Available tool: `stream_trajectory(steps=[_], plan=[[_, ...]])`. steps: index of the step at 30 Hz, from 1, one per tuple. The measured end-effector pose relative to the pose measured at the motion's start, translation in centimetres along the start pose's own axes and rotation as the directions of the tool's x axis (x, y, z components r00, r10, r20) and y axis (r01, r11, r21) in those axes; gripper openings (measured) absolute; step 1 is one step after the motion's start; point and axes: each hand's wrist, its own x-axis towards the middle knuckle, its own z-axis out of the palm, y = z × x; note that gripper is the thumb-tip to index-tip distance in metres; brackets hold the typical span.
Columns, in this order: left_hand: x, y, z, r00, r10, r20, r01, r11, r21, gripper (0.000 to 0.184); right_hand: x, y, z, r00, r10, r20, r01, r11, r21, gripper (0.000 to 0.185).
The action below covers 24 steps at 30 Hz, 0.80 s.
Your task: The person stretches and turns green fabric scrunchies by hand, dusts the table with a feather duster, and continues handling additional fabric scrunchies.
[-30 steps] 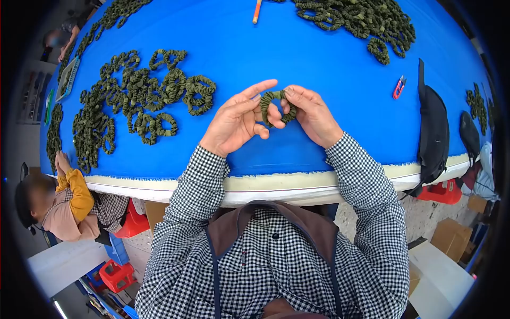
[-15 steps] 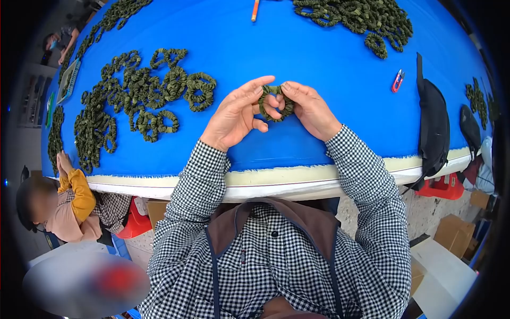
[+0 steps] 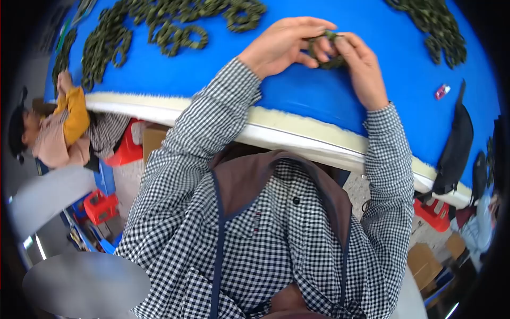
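Note:
A dark green scrunchie (image 3: 334, 64) of gathered fabric is held up between my two hands above the blue table. My left hand (image 3: 284, 45) is at its left side, with fingertips inside the ring and the thumb below. At the ring's upper right, my right hand (image 3: 364, 66) pinches the fabric between thumb and fingers. The fingers partly cover the scrunchie, and some blur hides its details. A pile of similar green scrunchies (image 3: 244, 16) lies beyond my left hand.
More scrunchies (image 3: 441, 34) are heaped at the far right. Red snips (image 3: 442, 91) and a black bag (image 3: 456, 143) lie on the blue tabletop (image 3: 308, 98). A co-worker in yellow sleeves (image 3: 78, 111) sits at left. Red stools (image 3: 101, 206) stand beyond the table edge.
The view has turned and shifted, so the table and piles sit higher in the picture. Both hands appear farther up and right, still on the scrunchie.

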Motion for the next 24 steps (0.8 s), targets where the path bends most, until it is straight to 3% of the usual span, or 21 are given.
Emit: stream_trajectory(steps=[2, 6, 11, 13, 14, 16, 24], plan=[[0.1, -0.3, -0.2, 1.000, 0.008, -0.022, -0.007, 1.000, 0.025, 0.033, 0.2, 0.5, 0.0, 0.998, -0.068, -0.019, 0.068, 0.998, 0.007, 0.020], [0.2, -0.4, -0.1, 0.997, -0.026, -0.079, 0.023, 0.999, -0.037, 0.029, 0.2, -0.2, -0.6, 1.000, 0.002, 0.016, 0.003, 0.956, -0.293, 0.030], [0.1, -0.1, 0.3, 0.997, -0.067, -0.042, 0.059, 0.984, -0.170, 0.026, 0.0, -1.1, 0.1, 0.999, 0.003, 0.039, 0.007, 0.963, -0.269, 0.042], [0.0, -0.1, 0.7, 0.991, -0.087, -0.097, 0.067, 0.979, -0.195, 0.028, -0.1, -1.4, 0.8, 0.999, -0.006, 0.033, 0.014, 0.974, -0.226, 0.051], [0.4, -0.7, 0.4, 0.993, -0.086, -0.076, 0.071, 0.982, -0.173, 0.029, -0.2, -1.7, 1.1, 0.998, -0.006, 0.058, 0.023, 0.958, -0.284, 0.062], [0.4, -0.7, 0.2, 0.996, -0.091, -0.001, 0.090, 0.985, -0.144, 0.029, -0.4, -1.8, 1.1, 0.980, -0.142, 0.139, 0.192, 0.858, -0.477, 0.068], [0.2, -1.7, 0.3, 0.997, -0.053, -0.050, 0.050, 0.998, -0.046, 0.028, -0.8, -1.6, 1.8, 0.987, -0.132, 0.091, 0.160, 0.870, -0.467, 0.071]])
